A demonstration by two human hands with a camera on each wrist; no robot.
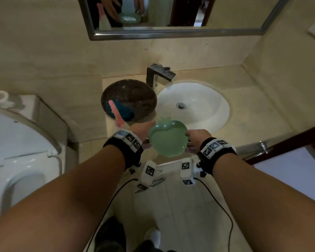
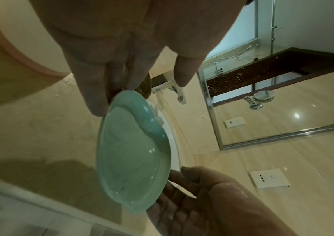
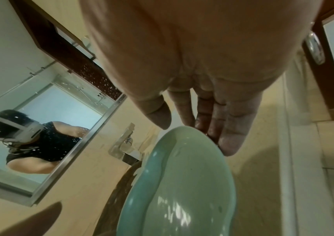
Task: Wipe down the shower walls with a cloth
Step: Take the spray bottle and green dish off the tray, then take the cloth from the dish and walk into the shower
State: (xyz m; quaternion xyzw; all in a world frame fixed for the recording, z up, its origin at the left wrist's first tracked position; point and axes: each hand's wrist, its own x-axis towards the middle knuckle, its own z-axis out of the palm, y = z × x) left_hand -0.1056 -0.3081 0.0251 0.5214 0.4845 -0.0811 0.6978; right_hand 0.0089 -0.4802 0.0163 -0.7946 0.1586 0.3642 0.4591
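Cloth [image 1: 123, 110], the blue one, sits in the dark round bowl [image 1: 135, 91] on the bench [image 1: 253, 99] beside the white sink [image 1: 213, 99]. Both hands hold a green apple-shaped dish [image 1: 168, 138] over the bench edge: left hand [image 1: 144, 130] and right hand [image 1: 195, 138] fingers pinching opposite rims.

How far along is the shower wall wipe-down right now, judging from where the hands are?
Nothing visibly done: no wall is being wiped. In hand: the left hand and right hand hold a green apple-shaped dish by its edges, in front of the sink. No cloth is in either grip; a blue item lies in the dark bowl. Left: all wiping.
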